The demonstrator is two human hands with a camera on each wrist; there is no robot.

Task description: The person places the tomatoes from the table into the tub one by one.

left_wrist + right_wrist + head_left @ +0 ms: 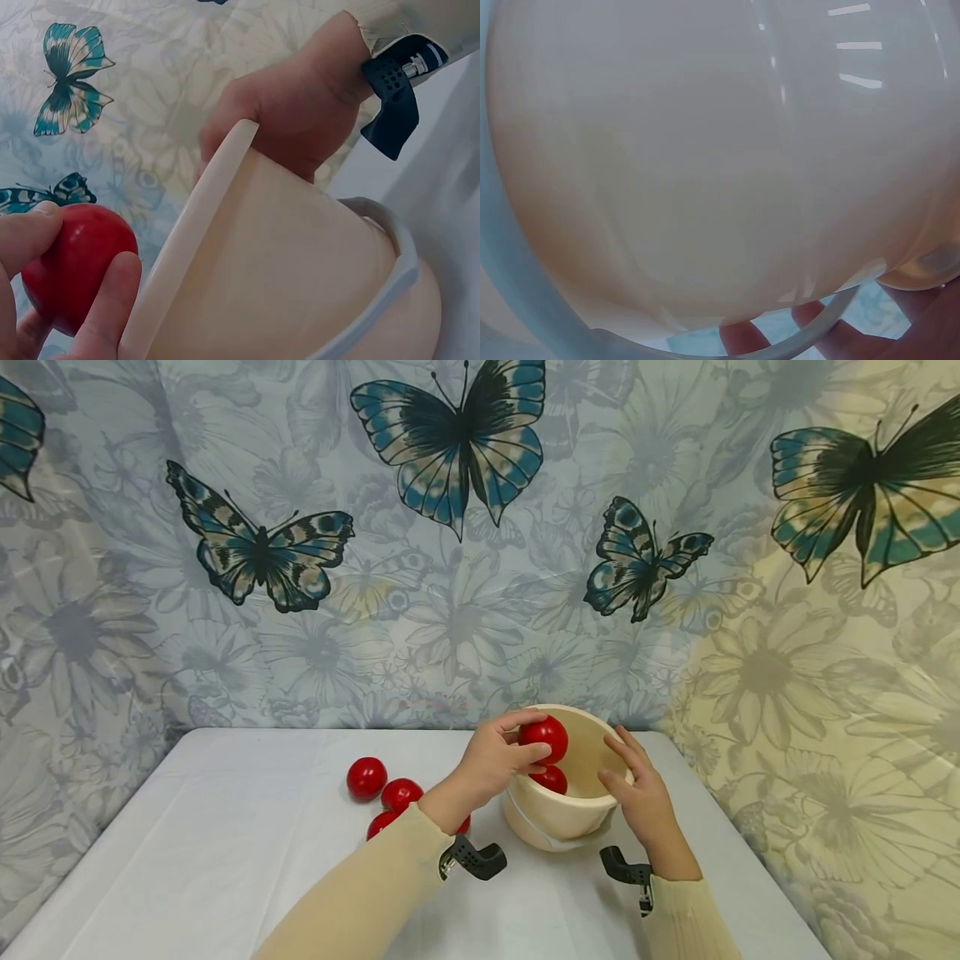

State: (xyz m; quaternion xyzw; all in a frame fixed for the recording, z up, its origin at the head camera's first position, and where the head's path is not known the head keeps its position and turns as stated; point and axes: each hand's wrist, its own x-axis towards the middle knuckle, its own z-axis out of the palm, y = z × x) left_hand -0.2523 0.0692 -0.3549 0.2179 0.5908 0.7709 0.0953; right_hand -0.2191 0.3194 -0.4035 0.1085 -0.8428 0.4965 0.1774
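Note:
My left hand (491, 756) holds a shiny, round red fruit (545, 740) over the opening of a cream-coloured bucket (551, 827). In the left wrist view, the fingertips grip this red fruit (79, 262) from its sides, close to the bucket's rim (199, 225). Just below it, another red fruit (552, 780) shows inside the bucket, partly hidden by the near rim. My right hand (648, 806) grips the bucket's right rim, thumb and fingers reaching over the edge. The right wrist view is mostly bucket wall (705, 172), with some fingers (742, 337) below it.
Several more red fruits (367, 778) lie on the white-covered table (187, 843) left of the bucket, some partly behind the left forearm. The bucket's pale handle (401, 262) hangs down its side. A butterfly-patterned cloth (465, 627) stands behind the table.

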